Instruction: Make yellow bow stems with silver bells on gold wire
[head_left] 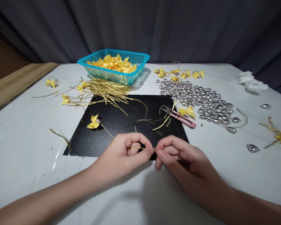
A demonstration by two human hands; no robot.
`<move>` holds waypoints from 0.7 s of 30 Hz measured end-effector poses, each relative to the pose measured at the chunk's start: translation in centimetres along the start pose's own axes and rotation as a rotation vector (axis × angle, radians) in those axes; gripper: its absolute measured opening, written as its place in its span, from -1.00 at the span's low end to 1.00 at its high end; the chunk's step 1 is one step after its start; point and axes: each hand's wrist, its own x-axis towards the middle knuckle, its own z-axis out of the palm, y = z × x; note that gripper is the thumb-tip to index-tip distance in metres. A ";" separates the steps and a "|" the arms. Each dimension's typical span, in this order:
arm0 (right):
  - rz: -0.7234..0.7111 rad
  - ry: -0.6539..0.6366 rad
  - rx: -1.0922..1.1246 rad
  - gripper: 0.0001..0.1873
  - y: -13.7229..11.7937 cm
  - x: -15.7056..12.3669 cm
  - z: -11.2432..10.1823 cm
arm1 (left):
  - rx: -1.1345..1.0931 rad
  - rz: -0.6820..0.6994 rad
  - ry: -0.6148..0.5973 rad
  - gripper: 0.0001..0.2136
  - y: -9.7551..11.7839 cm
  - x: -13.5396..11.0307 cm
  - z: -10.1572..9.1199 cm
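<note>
My left hand (131, 150) and my right hand (178, 156) meet fingertip to fingertip over the near edge of a black mat (121, 125). Both pinch a thin gold cord (138, 147), which shows inside the curl of my left fingers and between the two pairs of tips. Just beyond my left hand lies a yellow ribbon bow (93, 122) with a silver bead (98, 121) at its middle. From it a cord runs behind my left hand; whether it is the same one is hidden. Pink-handled thread snips (180, 117) rest across the mat's right edge.
A blue basket (135, 74) full of yellow bows stands at the back, with a pile of gold cords (107, 89) before it. Silver beads (196, 97) spread to the right. Beaded bows on loops (186, 74) lie behind them; white tissue (250, 80) sits far right.
</note>
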 end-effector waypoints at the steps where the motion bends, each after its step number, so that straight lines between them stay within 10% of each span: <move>1: -0.006 -0.001 0.003 -0.83 0.0 0.0 0.0 | 0.000 -0.002 0.002 -0.81 0.0 0.0 0.0; 21: -0.016 0.004 -0.012 -0.85 0.1 0.0 0.0 | -0.022 0.001 0.002 -0.82 0.2 0.1 0.3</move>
